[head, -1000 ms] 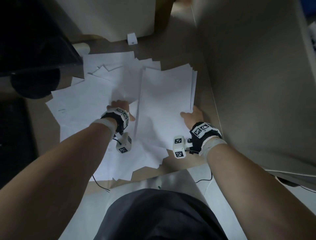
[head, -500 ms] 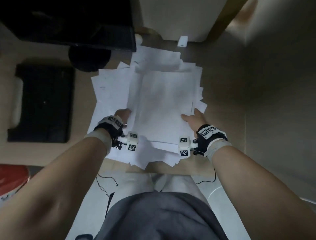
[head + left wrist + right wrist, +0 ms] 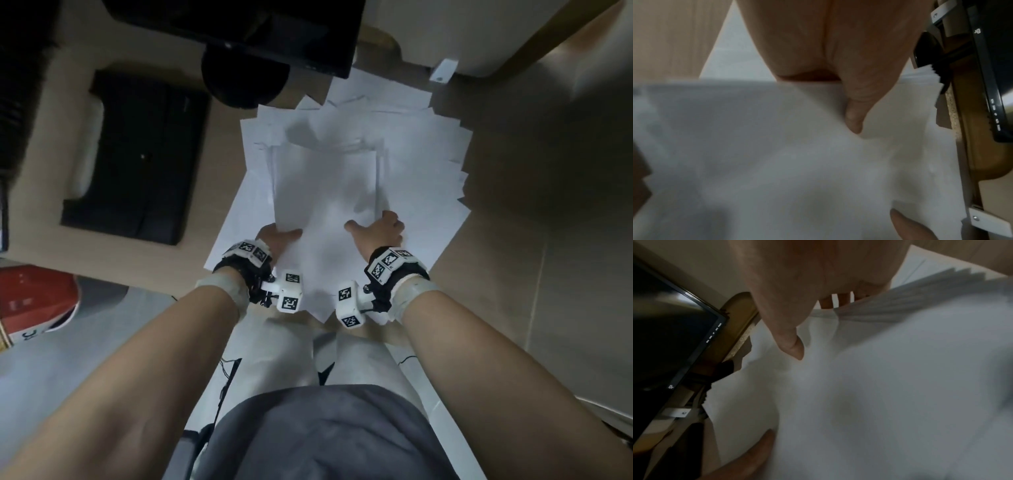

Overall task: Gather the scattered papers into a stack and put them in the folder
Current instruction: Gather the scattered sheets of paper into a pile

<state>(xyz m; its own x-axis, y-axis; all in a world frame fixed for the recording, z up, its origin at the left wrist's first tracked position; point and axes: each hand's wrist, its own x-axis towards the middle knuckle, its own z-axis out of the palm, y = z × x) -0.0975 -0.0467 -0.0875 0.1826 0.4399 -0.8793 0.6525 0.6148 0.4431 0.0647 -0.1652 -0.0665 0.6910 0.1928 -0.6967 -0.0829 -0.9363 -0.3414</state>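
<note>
A stack of white papers is at the desk's centre, over loose white sheets fanned out beneath it. My left hand grips the stack's near left edge, thumb on top. My right hand grips the near right edge, thumb on top and fingers curled under the offset sheet edges. The stack fills both wrist views, blurred. A black folder with a pale spine lies flat to the left, apart from both hands.
A dark monitor and its round black base stand behind the papers. A small white bracket sits at the back right. A beige partition bounds the right side. Something red lies below the desk's near left edge.
My hands have drawn closer together and the sheets between them have squared into a narrower stack. The folder and monitor have come into the head view as it turned left.
</note>
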